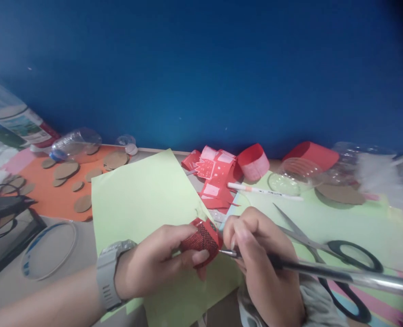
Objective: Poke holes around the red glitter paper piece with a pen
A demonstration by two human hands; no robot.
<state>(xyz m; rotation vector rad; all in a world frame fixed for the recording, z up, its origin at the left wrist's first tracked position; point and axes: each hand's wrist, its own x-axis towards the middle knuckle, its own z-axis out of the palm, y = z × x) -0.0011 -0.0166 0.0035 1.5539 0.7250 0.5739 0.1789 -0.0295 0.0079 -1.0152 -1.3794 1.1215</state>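
My left hand (pixel 169 256), with a grey watch on its wrist, is closed on a small red paper piece (pixel 206 238) marked with a dark crosshatched pattern. The thumb lies across its front. My right hand (pixel 262 259) grips a black pen (pixel 306 268) near its silver tip, which meets the right edge of the red paper piece or comes very close to it. Light green paper (pixel 143 190) lies under both hands. Just right of my right hand, scissors (pixel 319 250) with black handles rest with their blades apart.
Red and pink paper cutouts (pixel 218 175), a red paper ring (pixel 254 163) and a white marker (pixel 266 191) lie beyond my hands. Orange paper (pixel 58 200) at left bears several cardboard discs (pixel 67 170). Plastic bottle pieces (pixel 77 143) stand along the blue wall (pixel 201 72).
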